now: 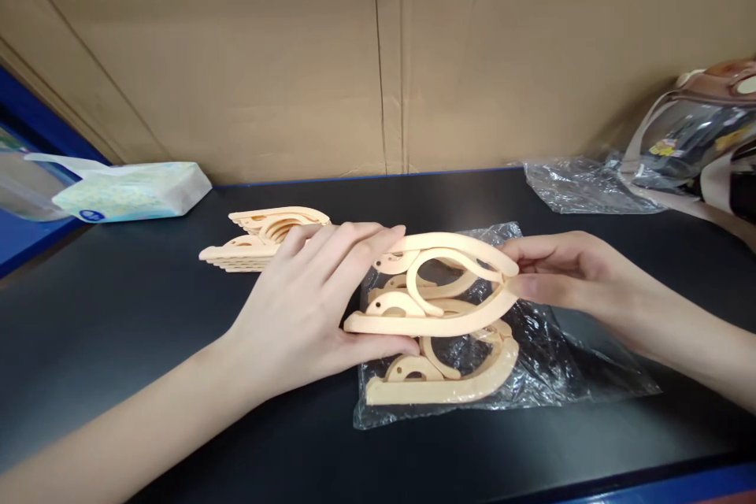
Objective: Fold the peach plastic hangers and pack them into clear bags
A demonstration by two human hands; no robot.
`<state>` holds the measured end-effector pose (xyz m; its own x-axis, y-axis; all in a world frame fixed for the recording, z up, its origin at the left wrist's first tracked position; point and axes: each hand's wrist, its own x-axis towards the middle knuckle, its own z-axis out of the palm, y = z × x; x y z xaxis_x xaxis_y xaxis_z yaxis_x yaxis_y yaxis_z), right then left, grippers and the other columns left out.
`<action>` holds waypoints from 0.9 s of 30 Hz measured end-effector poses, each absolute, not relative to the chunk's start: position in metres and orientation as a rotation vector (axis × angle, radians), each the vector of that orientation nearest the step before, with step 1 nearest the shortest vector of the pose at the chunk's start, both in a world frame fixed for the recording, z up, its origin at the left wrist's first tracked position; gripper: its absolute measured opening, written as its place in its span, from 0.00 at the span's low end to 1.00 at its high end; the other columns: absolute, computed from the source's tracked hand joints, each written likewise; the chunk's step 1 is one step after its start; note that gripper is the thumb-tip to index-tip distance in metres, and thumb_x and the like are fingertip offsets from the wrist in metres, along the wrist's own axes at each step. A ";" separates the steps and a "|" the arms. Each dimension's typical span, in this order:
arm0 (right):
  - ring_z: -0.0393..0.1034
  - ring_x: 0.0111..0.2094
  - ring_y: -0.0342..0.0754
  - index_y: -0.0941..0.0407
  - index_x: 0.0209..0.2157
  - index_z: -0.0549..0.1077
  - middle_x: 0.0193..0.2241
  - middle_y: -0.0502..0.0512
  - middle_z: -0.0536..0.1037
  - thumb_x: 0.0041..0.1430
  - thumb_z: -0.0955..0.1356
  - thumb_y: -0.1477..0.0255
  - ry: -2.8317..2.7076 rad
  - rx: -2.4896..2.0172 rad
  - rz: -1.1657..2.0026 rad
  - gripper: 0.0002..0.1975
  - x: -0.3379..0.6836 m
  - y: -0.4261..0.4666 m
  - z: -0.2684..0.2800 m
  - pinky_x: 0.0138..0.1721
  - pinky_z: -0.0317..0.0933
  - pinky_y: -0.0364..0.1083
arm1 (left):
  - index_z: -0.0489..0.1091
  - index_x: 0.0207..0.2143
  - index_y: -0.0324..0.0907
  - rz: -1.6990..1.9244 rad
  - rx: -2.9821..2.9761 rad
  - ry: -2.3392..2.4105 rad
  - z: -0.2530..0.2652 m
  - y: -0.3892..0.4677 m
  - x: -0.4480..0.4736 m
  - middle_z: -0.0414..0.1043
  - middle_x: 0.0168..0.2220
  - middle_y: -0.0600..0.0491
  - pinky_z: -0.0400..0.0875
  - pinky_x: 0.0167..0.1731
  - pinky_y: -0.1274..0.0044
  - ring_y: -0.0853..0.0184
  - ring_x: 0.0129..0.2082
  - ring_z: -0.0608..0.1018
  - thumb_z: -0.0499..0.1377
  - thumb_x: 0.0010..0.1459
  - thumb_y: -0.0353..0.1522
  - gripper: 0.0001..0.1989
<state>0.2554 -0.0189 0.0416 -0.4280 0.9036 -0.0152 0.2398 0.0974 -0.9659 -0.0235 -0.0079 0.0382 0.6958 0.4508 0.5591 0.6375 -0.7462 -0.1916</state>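
A beige plastic folding hanger point(449, 325), folded up with its hook curled inside, is held level between my two hands. My left hand point(316, 291) grips its left end, fingers along the upper arm and thumb below. At the pointed right end, my right hand point(570, 272) pinches the hinge between thumb and fingers. Beneath it, more folded hangers point(446, 391) lie at a clear plastic bag point(552, 366); whether they are inside or on top I cannot tell. Behind my left hand sits a neat stack of matching hangers point(239, 256), partly hidden by my fingers.
On the black table point(283, 441), a tissue pack point(135, 190) lies at the back left. Crumpled clear plastic point(591, 185) and a transparent bag with straps point(685, 134) are at the back right. A cardboard wall point(265, 55) stands along the rear edge.
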 end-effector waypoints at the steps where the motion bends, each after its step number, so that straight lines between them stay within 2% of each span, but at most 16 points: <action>1: 0.71 0.33 0.47 0.54 0.29 0.77 0.29 0.51 0.77 0.57 0.71 0.61 -1.749 -1.112 1.386 0.11 0.257 -0.018 0.042 0.35 0.62 0.44 | 0.60 0.59 0.34 -0.699 -2.548 -0.857 0.038 -0.007 -0.025 0.73 0.50 0.41 0.65 0.49 0.66 0.55 0.48 0.74 0.56 0.55 0.59 0.43; 6: 0.71 0.35 0.48 0.55 0.31 0.78 0.31 0.52 0.79 0.57 0.71 0.63 -1.760 -1.091 1.412 0.10 0.259 -0.015 0.043 0.38 0.61 0.45 | 0.55 0.62 0.39 -0.740 -2.700 -0.969 0.036 -0.010 -0.024 0.70 0.53 0.43 0.65 0.50 0.66 0.55 0.50 0.73 0.57 0.56 0.56 0.42; 10: 0.71 0.35 0.49 0.55 0.31 0.78 0.31 0.52 0.79 0.56 0.71 0.61 -1.777 -1.110 1.394 0.11 0.258 -0.014 0.042 0.37 0.62 0.46 | 0.55 0.61 0.42 -0.853 -2.791 -1.080 0.035 -0.014 -0.021 0.66 0.56 0.45 0.66 0.52 0.67 0.56 0.54 0.71 0.61 0.59 0.47 0.34; 14: 0.71 0.35 0.49 0.55 0.31 0.77 0.31 0.51 0.77 0.56 0.71 0.60 -1.790 -1.203 1.348 0.12 0.256 -0.017 0.042 0.37 0.61 0.45 | 0.55 0.62 0.42 -0.841 -2.804 -1.093 0.035 -0.016 -0.020 0.65 0.57 0.46 0.65 0.54 0.68 0.58 0.56 0.69 0.62 0.60 0.40 0.31; 18: 0.71 0.35 0.48 0.55 0.27 0.75 0.29 0.50 0.76 0.55 0.72 0.60 -1.764 -1.191 1.374 0.12 0.254 -0.020 0.044 0.38 0.62 0.45 | 0.54 0.63 0.44 -0.822 -2.813 -1.064 0.035 -0.017 -0.020 0.64 0.57 0.47 0.64 0.55 0.69 0.59 0.56 0.69 0.62 0.60 0.39 0.32; 27: 0.72 0.35 0.48 0.54 0.28 0.77 0.30 0.50 0.78 0.55 0.72 0.62 -1.714 -1.129 1.470 0.10 0.256 -0.018 0.040 0.39 0.64 0.46 | 0.52 0.63 0.45 -0.805 -2.852 -1.075 0.036 -0.018 -0.019 0.64 0.58 0.46 0.65 0.55 0.66 0.57 0.57 0.69 0.64 0.58 0.39 0.35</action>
<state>0.2561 -0.0176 0.0395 -0.4525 0.8882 -0.0801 0.2148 0.0214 -0.9764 -0.0192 -0.0178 0.0359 0.6372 0.6198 0.4582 0.6143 -0.7674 0.1838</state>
